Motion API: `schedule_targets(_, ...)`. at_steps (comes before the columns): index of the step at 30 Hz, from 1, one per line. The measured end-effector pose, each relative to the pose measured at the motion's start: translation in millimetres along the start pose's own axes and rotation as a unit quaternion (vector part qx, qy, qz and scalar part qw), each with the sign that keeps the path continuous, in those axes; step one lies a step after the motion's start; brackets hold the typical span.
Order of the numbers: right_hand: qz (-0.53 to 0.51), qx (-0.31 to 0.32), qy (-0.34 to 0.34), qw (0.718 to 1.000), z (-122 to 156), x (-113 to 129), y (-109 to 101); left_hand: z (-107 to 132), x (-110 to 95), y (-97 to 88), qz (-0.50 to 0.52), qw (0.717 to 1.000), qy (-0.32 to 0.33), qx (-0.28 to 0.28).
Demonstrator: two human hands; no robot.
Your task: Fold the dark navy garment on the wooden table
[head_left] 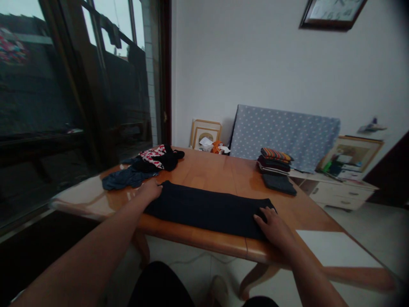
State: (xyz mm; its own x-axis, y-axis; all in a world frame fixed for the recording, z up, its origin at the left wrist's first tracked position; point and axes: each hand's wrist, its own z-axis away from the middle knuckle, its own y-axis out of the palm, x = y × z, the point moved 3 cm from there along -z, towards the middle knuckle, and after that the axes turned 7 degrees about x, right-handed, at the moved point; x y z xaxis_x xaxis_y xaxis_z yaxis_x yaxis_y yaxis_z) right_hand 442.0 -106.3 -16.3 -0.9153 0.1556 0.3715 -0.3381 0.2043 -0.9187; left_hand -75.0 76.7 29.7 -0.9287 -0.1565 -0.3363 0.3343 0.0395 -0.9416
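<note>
A dark navy garment lies flat and folded into a long strip across the wooden table. My left hand rests closed on its left end, the fingers curled at the cloth's edge. At the strip's right end my right hand lies on the cloth with fingers stretched out flat. Both forearms reach in from the near side of the table.
A heap of unfolded clothes sits at the table's far left. A stack of folded clothes and a dark folded piece stand at the far right. A white sheet covers the near right corner. A dotted panel leans on the wall; glass doors are left.
</note>
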Motion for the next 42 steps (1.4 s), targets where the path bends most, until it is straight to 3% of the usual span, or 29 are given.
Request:
schedule_targets(3, 0.028, 0.002, 0.006, 1.000, 3.1, -3.5, -1.2, 13.2, -9.5, -8.0, -0.033, 0.999, -0.004, -0.035)
schedule_targets(7, 0.067, -0.034, 0.028, 0.997, 2.4, 6.3, -5.3, 37.9, -47.5, -8.5, -0.086, 0.982, 0.130, -0.108)
schedule_targets(10, 0.080, -0.047, 0.009, 0.996, -2.1, 19.8, -6.8, 51.3, -73.2, 9.2, -0.076, 0.968, 0.230, -0.061)
schedule_targets(12, 0.082, -0.025, -0.006, 0.996, -2.7, 25.3, -5.0, 55.0, -77.8, 24.7, -0.065, 0.965, 0.255, -0.003)
schedule_targets(15, 0.087, 0.022, 0.003, 0.996, 2.6, 25.4, -2.6, 54.1, -64.1, 43.1, -0.062, 0.967, 0.237, 0.065)
schedule_targets(19, 0.107, 0.060, 0.032, 0.992, 11.5, 23.1, -5.0, 49.4, -36.4, 49.3, -0.082, 0.973, 0.204, 0.063)
schedule_targets(22, 0.118, 0.066, 0.037, 0.990, 13.7, 24.3, -7.3, 49.9, -29.6, 46.3, -0.096, 0.974, 0.196, 0.066)
schedule_targets(28, 0.125, 0.065, 0.028, 0.990, 14.8, 29.5, -12.4, 76.4, -50.9, 30.2, -0.119, 0.978, 0.163, 0.059)
schedule_targets(32, 0.140, -0.016, 0.017, 0.990, 22.3, 42.4, -20.1, 115.5, -77.0, 23.5, -0.092, 0.966, 0.230, -0.070)
schedule_targets(33, 0.143, -0.035, 0.009, 0.989, 25.5, 46.0, -20.3, 124.0, -81.8, 25.7, -0.083, 0.962, 0.250, -0.076)
schedule_targets(37, 0.150, 0.014, -0.047, 0.987, 36.4, 53.9, -8.8, 138.5, -87.2, 45.5, -0.080, 0.958, 0.267, 0.073)
schedule_targets(38, 0.152, 0.028, -0.052, 0.987, 38.3, 53.5, -6.1, 138.8, -86.0, 47.8, -0.080, 0.959, 0.260, 0.085)
schedule_targets(42, 0.155, 0.011, -0.057, 0.986, 45.3, 50.3, -3.1, 141.9, -82.5, 46.3, -0.071, 0.961, 0.264, 0.038)
